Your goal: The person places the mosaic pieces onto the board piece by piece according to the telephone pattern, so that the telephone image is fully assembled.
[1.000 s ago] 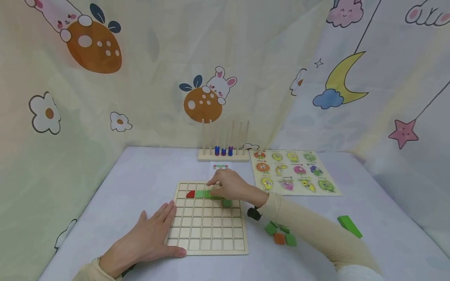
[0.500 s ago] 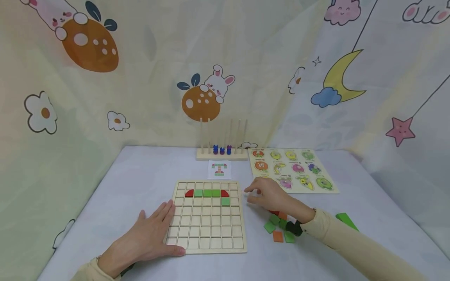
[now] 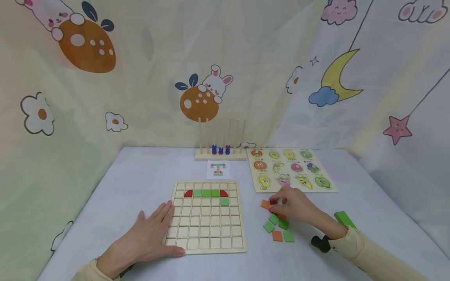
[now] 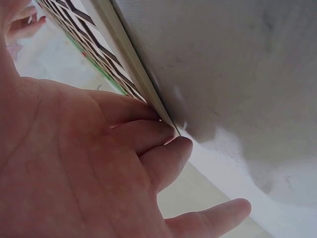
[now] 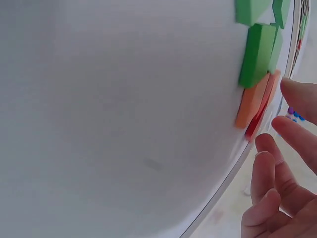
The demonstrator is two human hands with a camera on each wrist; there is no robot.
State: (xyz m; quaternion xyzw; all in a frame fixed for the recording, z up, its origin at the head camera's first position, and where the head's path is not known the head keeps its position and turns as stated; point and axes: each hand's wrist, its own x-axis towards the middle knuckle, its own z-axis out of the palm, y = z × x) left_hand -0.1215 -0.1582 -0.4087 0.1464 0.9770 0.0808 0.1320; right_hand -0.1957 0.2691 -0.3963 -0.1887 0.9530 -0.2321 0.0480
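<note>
My left hand lies along the left edge of a wooden grid board, fingers extended and thumb at the front edge. On the board, a row of green tiles sits between two red rounded pieces, the left red piece and the right red piece. One more green tile is below the right one. My right hand reaches over loose tiles right of the board, its fingertips beside an orange tile. In the right wrist view, thumb and index finger are apart over a red piece, with nothing between them.
Near the right hand lie green tiles and another orange tile. A long green block is farther right. Behind the board are a pattern card, a peg stand with blue beads and a fruit puzzle board.
My right hand has left the board, where a red rounded piece now shows at the row's right end, and moved right and down to the loose tiles. The left hand stays put.
</note>
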